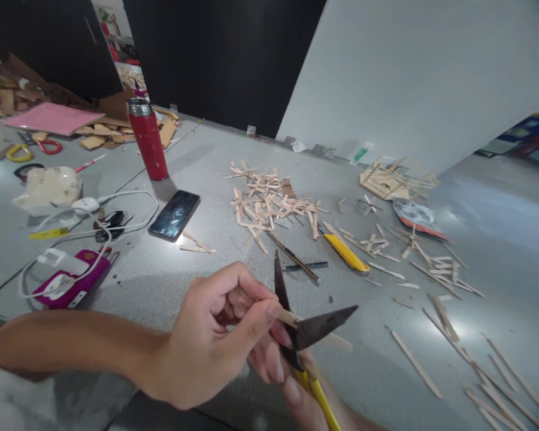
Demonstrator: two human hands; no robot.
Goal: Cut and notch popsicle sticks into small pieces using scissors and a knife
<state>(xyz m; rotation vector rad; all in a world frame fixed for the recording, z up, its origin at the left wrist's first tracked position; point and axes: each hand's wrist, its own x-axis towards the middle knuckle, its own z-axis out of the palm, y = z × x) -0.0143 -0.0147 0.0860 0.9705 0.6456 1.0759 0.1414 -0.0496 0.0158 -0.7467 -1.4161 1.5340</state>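
Observation:
My left hand [224, 341] pinches a wooden craft stick [290, 318] between thumb and fingertips. Yellow-handled scissors [326, 327] are gripped in my right hand [291, 389], which is partly hidden behind the left one. Their dark blades are spread wide, with the stick lying across them near the pivot. A rounded stick end [340, 342] shows beyond the lower blade. Past my hands lie a thin metal tool [294, 257], a dark pen [308, 266] and a yellow utility knife [347, 252].
A pile of cut stick pieces [269, 200] covers the table's middle. More sticks [415, 364] are scattered at right, near a stick-built frame [393, 179]. Leftward are a phone [175, 214], an upright red bottle [149, 140], a purple power bank [78, 278] with white cable, and keys [112, 224].

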